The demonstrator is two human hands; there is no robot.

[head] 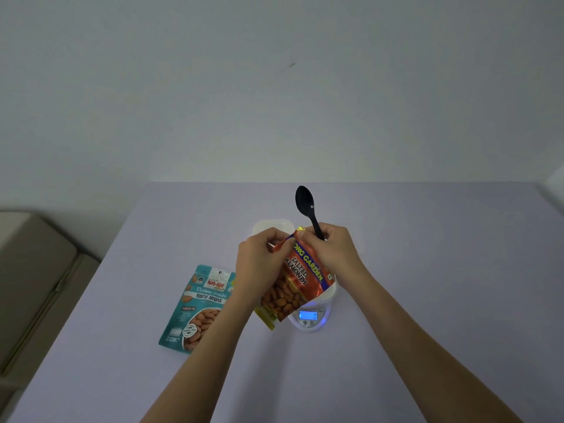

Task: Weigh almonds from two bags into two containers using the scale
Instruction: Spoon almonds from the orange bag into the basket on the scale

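Head — orange bag, teal bag — two, one spoon

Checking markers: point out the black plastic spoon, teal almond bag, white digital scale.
black plastic spoon (304,200), head view, bowl.
teal almond bag (198,309), head view, front.
white digital scale (308,315), head view, lit display.

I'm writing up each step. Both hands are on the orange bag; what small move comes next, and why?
Probably tear open the top of the orange foil bag of salted almonds: the left hand and right hand pinch its top edge, the right also holds the black plastic spoon, and the white digital scale below reads 0.
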